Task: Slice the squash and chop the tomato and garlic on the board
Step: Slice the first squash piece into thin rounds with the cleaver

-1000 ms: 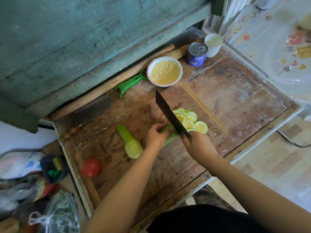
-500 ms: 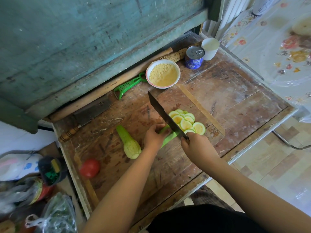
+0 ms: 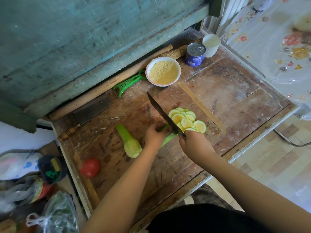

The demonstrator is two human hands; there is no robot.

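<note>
Near the middle of the frame my left hand (image 3: 154, 137) is curled over the squash piece (image 3: 168, 138) I am cutting, pinning it to the worn wooden board (image 3: 235, 101). Only a short stretch of pale green skin shows between my two hands. My right hand (image 3: 196, 144) is wrapped tight around the handle of the knife (image 3: 164, 114); the dark blade runs up and to the left from my fist, with its edge down on the squash just right of my left fingers. Touching the right side of the blade lies an overlapping heap of squash slices (image 3: 186, 121), round, with green rims and yellowish centres.

A second squash piece (image 3: 129, 142) lies left of my left hand, its narrow end pointing up-left. Further toward the lower left, near the board's edge, sits the tomato (image 3: 90, 167), whole. I cannot make out any garlic.

Toward the top of the board stands a white bowl of yellow powder (image 3: 163, 71), with a green peeler (image 3: 127, 83) just to its left. A blue tin can (image 3: 195, 54) and a white cup (image 3: 211, 45) stand at the upper right. A cleaver with a wooden handle (image 3: 84, 118) lies at the board's left.
</note>
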